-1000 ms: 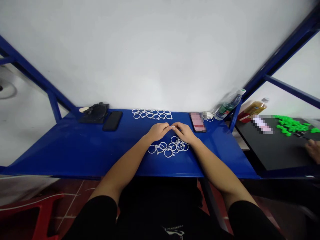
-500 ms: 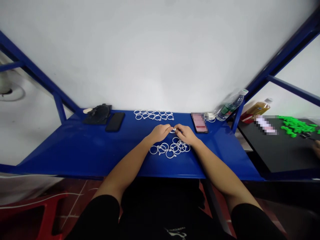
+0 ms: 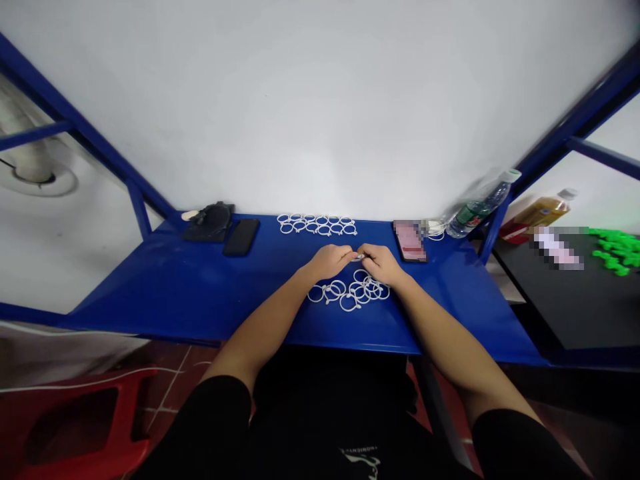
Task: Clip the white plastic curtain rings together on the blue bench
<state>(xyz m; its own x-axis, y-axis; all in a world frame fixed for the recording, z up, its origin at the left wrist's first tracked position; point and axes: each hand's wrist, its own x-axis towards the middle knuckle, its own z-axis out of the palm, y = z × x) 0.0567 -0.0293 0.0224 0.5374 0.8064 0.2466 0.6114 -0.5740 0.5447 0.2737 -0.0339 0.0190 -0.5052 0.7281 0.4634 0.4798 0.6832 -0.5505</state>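
Note:
My left hand (image 3: 332,261) and my right hand (image 3: 381,264) meet above the blue table, their fingers closed on one white plastic ring (image 3: 357,259). Most of that ring is hidden behind the fingers. Just below the hands lies a loose heap of white rings (image 3: 350,303), some overlapping, each with a small tab. Farther back, near the wall, more white rings (image 3: 324,230) are laid out side by side in two neat rows.
A black phone (image 3: 241,237) and a dark flat object (image 3: 213,221) lie at the back left. At the back right are a lit phone (image 3: 411,241), a white cable (image 3: 436,229) and a water bottle (image 3: 481,206). Green pieces (image 3: 620,250) lie on a black table (image 3: 575,307) to the right.
The whole view has shifted slightly, so things on the table appear farther right. Both hands stay together on the ring; the rows and heap look the same.

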